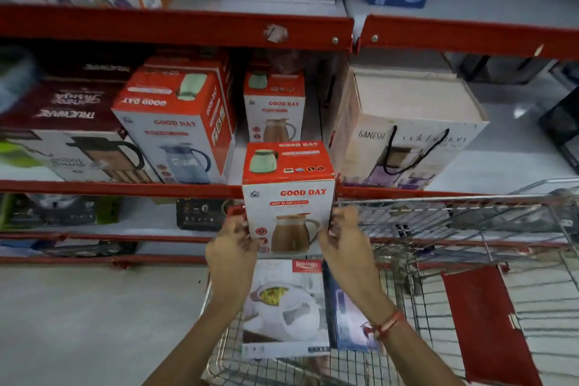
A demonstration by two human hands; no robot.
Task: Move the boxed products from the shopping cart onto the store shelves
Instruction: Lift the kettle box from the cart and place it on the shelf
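Two hands hold one red and white box (288, 194) up over the cart (438, 276). Left hand (232, 247) grips its left side, right hand (344, 238) its right side. It is upright, in front of the red shelf (125, 189). More boxes (283, 307) lie in the cart.

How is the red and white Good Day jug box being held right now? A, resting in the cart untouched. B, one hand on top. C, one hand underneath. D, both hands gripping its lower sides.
D: the left hand and right hand clasp the lower sides of the red and white Good Day jug box, raised above the wire shopping cart.
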